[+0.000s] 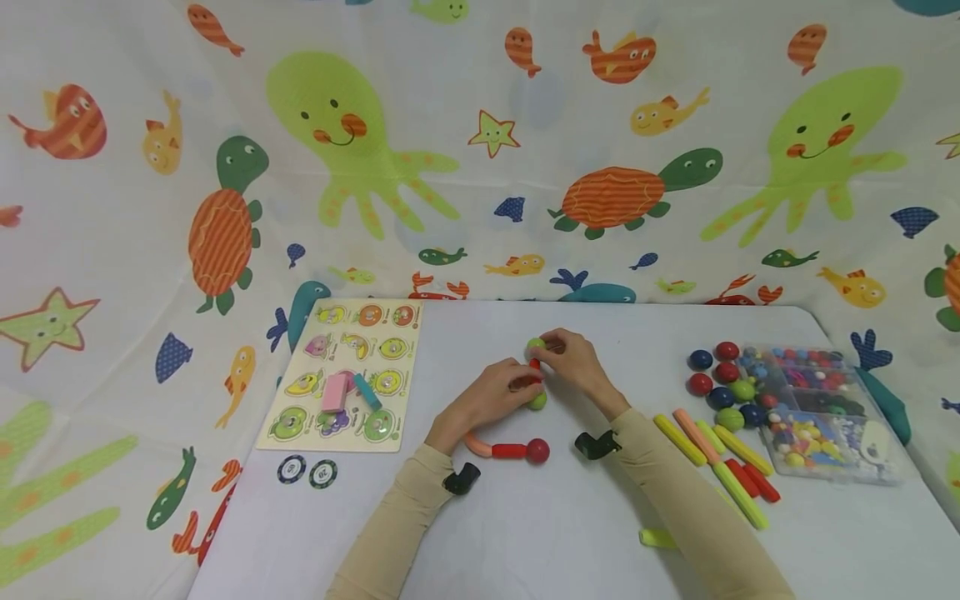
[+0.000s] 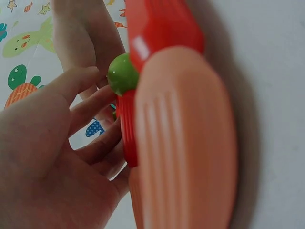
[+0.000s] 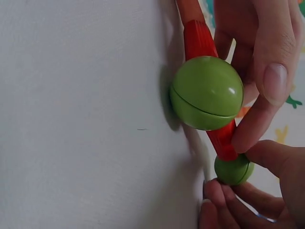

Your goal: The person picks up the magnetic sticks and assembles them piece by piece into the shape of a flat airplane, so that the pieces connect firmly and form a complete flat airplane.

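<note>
My left hand pinches a short red stick between two green balls. My right hand holds the far green ball at the stick's end with thumb and fingers. The nearer green ball is at the other end, beneath my left fingers. Past it, another red stick leads to an orange piece, partly behind the left hand. Closer to me lie a curved orange stick, a red stick and a red ball, joined in a row.
A fruit puzzle board with pink and teal blocks lies left, above two round chips. At right are loose balls, coloured sticks and a clear bead box. A yellow-green stick lies by my right forearm.
</note>
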{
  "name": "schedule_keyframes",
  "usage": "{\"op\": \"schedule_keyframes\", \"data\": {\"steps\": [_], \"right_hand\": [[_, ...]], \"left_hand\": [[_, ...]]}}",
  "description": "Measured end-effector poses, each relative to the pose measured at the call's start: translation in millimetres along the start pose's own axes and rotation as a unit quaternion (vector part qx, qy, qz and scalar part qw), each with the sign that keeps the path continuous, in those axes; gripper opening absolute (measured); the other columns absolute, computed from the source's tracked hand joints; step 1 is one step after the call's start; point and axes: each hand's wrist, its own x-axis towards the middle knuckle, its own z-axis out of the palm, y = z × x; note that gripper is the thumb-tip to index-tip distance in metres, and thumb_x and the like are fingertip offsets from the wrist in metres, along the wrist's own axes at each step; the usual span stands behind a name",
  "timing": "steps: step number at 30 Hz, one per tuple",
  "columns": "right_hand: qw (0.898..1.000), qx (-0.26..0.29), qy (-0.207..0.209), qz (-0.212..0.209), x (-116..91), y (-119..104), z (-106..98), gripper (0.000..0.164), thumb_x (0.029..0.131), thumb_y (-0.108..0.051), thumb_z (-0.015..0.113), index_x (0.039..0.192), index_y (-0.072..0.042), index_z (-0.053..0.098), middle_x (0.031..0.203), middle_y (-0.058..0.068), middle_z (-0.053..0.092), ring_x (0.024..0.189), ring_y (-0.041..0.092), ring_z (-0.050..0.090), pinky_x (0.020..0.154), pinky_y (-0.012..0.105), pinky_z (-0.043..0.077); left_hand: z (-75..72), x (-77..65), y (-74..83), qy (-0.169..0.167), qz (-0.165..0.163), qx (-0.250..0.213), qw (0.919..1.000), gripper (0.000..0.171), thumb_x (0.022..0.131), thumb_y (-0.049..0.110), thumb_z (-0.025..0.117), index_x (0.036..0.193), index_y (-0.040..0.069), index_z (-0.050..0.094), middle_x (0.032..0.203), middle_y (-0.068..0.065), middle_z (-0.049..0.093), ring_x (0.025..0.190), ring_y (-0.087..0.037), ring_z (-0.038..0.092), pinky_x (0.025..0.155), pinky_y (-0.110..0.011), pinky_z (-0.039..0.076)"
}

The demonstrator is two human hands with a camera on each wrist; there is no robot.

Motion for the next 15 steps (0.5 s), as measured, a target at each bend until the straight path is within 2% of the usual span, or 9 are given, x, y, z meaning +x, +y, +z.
{"op": "schedule_keyframes", "data": {"steps": [6,15], "right_hand": [[1.0,-0.004,-0.003,0.0,-1.7,-0.9,1.7,0.046,0.096,-0.037,0.07,0.129,-0.006,0.063,0.121,0.015,0.069,0.11,0.029,0.065,0.089,0.041,0.056],[1.0,-0.011,-0.01,0.007,-3.3,-4.0,3.0,0.046,0.097,-0.039,0.068,0.131,-0.007,0.064,0.123,0.014,0.069,0.111,0.029,0.065,0.088,0.041,0.057]], "left_hand": [[0.6,1.0,0.6,0.003,0.012,0.006,0.9999,0.034,0.1,0.029,0.066,0.13,0.015,0.069,0.107,0.001,0.063,0.096,-0.012,0.055,0.083,-0.025,0.049],[0.5,-0.8,0.8,0.001,0.008,0.012,0.9999,0.037,0.099,0.032,0.067,0.132,0.015,0.067,0.107,0.0,0.062,0.096,-0.013,0.055,0.083,-0.026,0.048]]}}
